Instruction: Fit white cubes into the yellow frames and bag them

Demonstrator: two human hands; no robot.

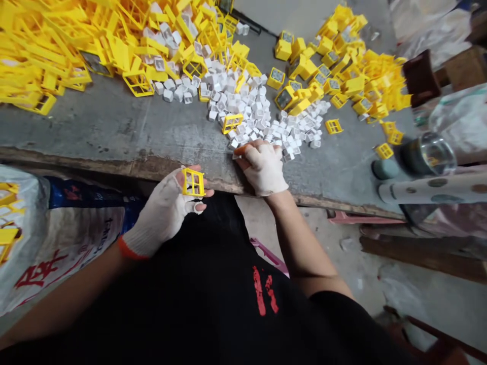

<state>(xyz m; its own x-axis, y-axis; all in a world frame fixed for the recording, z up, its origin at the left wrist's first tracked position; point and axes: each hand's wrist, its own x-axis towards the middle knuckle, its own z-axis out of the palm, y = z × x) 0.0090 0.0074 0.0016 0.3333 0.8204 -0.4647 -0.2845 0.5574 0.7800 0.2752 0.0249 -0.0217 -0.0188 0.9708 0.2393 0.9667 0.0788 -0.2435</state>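
My left hand (171, 205), in a white glove with bare fingertips, holds a small yellow plastic frame (194, 183) with square openings just in front of the table edge. My right hand (264, 165), also gloved, rests at the near side of a heap of small white plastic cubes (251, 104). Its fingers are bent down among the nearest cubes, and whether they grip one is hidden. Another yellow frame (232, 123) lies on the cubes beyond my right hand.
A large heap of yellow plastic parts (95, 35) covers the table's far left. Yellow pieces with grey inserts (319, 76) are piled at the right. A glass jar (433, 152) stands near the right end. A printed sack (76, 228) sits below the edge at left.
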